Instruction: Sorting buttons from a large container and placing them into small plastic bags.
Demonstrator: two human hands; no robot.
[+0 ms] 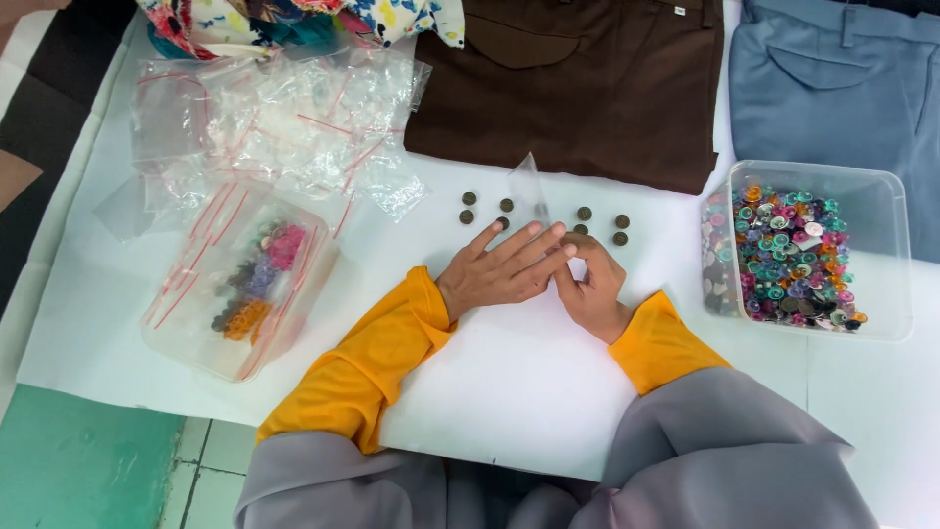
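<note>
My left hand [499, 266] lies flat on the white sheet [509, 392], fingers stretched toward the right. My right hand [590, 284] is curled beside it, its fingertips meeting the left fingertips; whether anything is pinched between them I cannot tell. Several small brown buttons [468, 198] lie in loose rows just beyond the fingers, with more brown buttons [621, 221] to the right. A small clear zip bag [527, 184] stands among them. Both arms wear orange sleeves under grey cloth.
A clear tub [886, 245] of mixed colourful buttons sits at right. A clear box [186, 338] with bagged buttons sits at left, empty zip bags [284, 127] behind it. Brown trousers [578, 78] and blue trousers [842, 88] lie at the back, with floral cloth [294, 20] at the top left.
</note>
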